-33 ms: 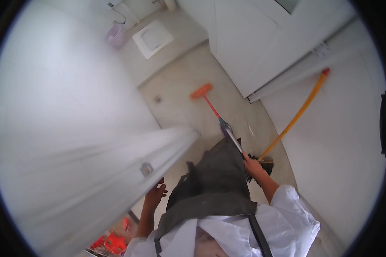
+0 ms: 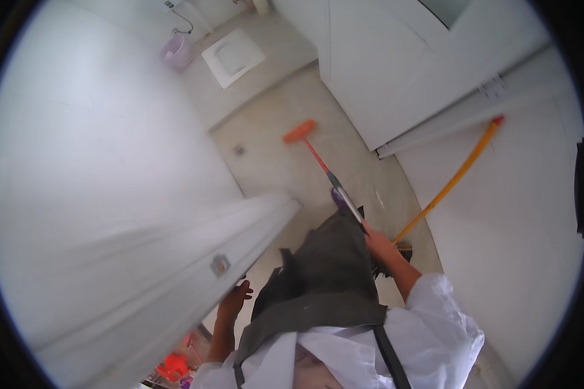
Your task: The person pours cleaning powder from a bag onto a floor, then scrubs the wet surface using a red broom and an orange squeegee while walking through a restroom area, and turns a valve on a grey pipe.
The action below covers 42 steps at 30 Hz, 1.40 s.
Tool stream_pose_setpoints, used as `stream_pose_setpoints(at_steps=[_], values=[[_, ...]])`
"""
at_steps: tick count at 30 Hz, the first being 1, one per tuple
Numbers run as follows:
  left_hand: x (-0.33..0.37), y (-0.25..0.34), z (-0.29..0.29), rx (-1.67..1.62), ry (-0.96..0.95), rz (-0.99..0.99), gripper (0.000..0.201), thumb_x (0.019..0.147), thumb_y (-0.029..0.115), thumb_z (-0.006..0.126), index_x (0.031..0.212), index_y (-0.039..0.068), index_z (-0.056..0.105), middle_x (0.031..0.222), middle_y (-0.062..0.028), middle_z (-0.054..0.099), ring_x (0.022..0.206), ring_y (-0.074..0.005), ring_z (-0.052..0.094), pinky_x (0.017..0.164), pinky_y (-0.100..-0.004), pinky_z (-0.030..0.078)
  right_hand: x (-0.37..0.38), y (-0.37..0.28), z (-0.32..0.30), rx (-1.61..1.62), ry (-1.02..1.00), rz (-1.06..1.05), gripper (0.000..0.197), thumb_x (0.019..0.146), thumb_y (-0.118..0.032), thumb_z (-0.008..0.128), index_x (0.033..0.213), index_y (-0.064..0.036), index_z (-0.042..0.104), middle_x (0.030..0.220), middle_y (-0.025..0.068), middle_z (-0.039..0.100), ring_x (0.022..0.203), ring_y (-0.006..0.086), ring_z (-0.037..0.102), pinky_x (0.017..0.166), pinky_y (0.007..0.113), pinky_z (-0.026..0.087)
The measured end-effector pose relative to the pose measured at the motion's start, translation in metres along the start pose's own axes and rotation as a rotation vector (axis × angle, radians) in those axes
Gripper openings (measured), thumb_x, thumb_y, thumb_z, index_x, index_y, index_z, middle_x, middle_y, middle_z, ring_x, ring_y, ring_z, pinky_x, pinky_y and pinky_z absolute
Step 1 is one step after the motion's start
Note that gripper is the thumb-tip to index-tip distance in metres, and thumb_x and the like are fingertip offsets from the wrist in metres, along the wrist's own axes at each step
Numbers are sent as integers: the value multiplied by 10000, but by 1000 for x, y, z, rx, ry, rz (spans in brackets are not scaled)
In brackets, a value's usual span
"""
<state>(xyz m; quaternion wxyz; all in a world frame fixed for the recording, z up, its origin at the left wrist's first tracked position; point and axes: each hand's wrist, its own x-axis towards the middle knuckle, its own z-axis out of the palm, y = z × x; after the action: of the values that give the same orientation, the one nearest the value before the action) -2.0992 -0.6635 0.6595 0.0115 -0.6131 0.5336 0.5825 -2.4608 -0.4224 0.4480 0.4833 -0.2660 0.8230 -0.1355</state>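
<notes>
My right hand (image 2: 381,246) is closed round the grip of a long-handled brush (image 2: 321,162). Its pole is silver and grey above and red below. The brush's orange head (image 2: 299,131) rests on the pale floor and looks a little blurred. Close to the edge of a white door (image 2: 253,236), my left hand (image 2: 235,299) hangs with its fingers apart and slightly bent, holding nothing that I can see. The door edge hides part of that hand.
A yellow-handled broom (image 2: 448,185) leans against the right wall, its dark bristles by my right hand. Beyond a raised step lie a white squat toilet (image 2: 233,58) and a purple bucket (image 2: 176,52). A floor drain (image 2: 239,150) is left of the brush. Red items (image 2: 173,367) stand behind the door.
The orange brush head has shifted slightly left and away from me. My right hand has moved a little left with the pole. My left hand is slightly lower in the picture.
</notes>
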Motion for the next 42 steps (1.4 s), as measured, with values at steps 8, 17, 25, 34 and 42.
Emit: stream_pose_setpoints(at_steps=[8, 17, 25, 34, 42], values=[[-8, 62, 57, -476, 311, -189, 325, 774, 78, 706, 1062, -9, 584, 926, -109, 610, 819, -239, 634, 631, -344, 566, 214, -106, -135, -15, -164, -88, 523, 897, -250, 426, 1398, -244, 275, 853, 279, 602, 746, 440, 588, 675, 504, 452], [-2, 69, 80, -625, 522, -209, 446, 669, 38, 785, 1057, -34, 575, 901, -110, 605, 768, -214, 625, 579, -321, 575, 137, -59, -194, -470, -390, -98, 602, 917, -248, 391, 1445, -349, 120, 833, 255, 612, 768, 414, 598, 681, 499, 451], [-3, 79, 81, -630, 489, -234, 458, 662, 44, 791, 1058, -34, 574, 899, -109, 605, 761, -211, 625, 571, -316, 573, 316, -191, -99, -346, -245, -442, 519, 901, -201, 429, 1395, -276, 289, 783, 237, 611, 690, 406, 593, 618, 482, 458], [23, 76, 92, -682, 504, -215, 472, 654, 50, 799, 1060, -34, 573, 897, -107, 604, 753, -208, 624, 562, -310, 572, 102, -81, -233, -697, -549, -94, 630, 919, -237, 420, 1450, -348, 100, 864, 266, 617, 768, 438, 601, 685, 517, 457], [4, 65, 85, -622, 533, -175, 484, 647, 56, 805, 1061, -34, 572, 894, -106, 604, 747, -205, 623, 553, -304, 570, 275, -207, -90, -613, -413, -493, 608, 886, -180, 446, 1431, -300, 206, 848, 245, 618, 748, 399, 600, 655, 483, 460]])
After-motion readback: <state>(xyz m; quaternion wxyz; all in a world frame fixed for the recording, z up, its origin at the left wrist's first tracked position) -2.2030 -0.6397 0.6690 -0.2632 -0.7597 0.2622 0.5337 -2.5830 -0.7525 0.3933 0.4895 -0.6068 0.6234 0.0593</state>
